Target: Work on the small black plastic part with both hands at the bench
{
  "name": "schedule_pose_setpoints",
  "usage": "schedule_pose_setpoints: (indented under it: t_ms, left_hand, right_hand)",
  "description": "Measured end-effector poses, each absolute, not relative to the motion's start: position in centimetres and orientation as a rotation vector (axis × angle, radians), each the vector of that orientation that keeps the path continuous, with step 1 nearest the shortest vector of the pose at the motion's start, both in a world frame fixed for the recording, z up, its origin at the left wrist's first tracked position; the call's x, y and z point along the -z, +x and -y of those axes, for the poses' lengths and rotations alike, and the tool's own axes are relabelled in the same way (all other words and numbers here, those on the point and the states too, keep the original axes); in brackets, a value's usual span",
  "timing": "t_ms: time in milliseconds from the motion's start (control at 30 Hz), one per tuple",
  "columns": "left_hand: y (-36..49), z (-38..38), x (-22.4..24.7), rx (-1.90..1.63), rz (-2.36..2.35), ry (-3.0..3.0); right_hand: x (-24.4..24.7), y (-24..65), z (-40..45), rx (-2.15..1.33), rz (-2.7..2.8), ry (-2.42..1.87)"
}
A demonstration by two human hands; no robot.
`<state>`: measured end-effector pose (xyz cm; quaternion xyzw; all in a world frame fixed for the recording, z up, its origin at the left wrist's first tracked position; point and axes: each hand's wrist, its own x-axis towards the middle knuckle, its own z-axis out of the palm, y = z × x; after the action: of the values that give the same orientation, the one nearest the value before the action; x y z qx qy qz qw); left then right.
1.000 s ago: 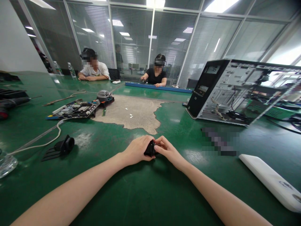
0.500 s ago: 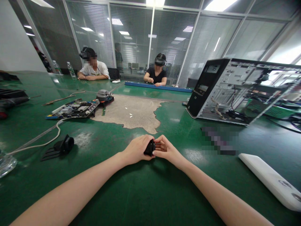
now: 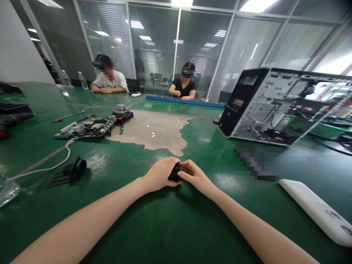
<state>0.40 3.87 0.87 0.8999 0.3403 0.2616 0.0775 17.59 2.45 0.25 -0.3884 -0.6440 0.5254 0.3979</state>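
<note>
A small black part (image 3: 174, 173) is held just above the green table (image 3: 170, 227), in the middle of the view. My left hand (image 3: 162, 172) wraps round it from the left, fingers over the top and thumb beneath. From the right, my right hand (image 3: 194, 175) pinches the part's right side with thumb and fingertips. The fingers cover much of the part, so its full shape is hidden. Another black piece with a round end and flat prongs (image 3: 73, 170) lies on the table to the left.
Beyond my hands lies a torn brown sheet (image 3: 156, 128), with a circuit board (image 3: 90, 126) at its left. An open computer case (image 3: 242, 102) stands at right, near a white device (image 3: 313, 209). Two people sit across the table behind a blue bar (image 3: 184, 101).
My right thumb and fingers have shifted slightly on the right side of the black part, the thumb now higher. My left hand has kept its hold.
</note>
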Motion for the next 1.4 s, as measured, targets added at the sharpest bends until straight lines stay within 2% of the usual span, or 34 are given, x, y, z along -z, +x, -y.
schedule_pose_setpoints:
  t_ms: [200,567,867,1200,1400]
  left_hand:
    - [0.43,-3.82,-0.97,-0.761,-1.031,2.684]
    - [0.39,-3.82,-0.96,-0.79,-1.013,2.693]
    - [0.38,-3.71,-1.13,-0.741,-1.036,2.685]
    - [0.42,-3.71,-1.16,-0.781,-1.016,2.696]
    - [0.33,-3.75,-1.06,-0.77,-1.04,2.686]
  right_hand:
    - [-0.64,17.84,-2.11,-1.431,1.617,-0.89]
    - [-0.08,17.56,-2.49,-1.336,1.601,-0.98]
    - [-0.54,17.84,-2.23,-1.485,1.641,-0.847]
    - [-0.23,17.52,-2.25,-1.318,1.622,-0.973]
    - [-0.16,17.61,-2.31,-1.356,1.66,-0.943]
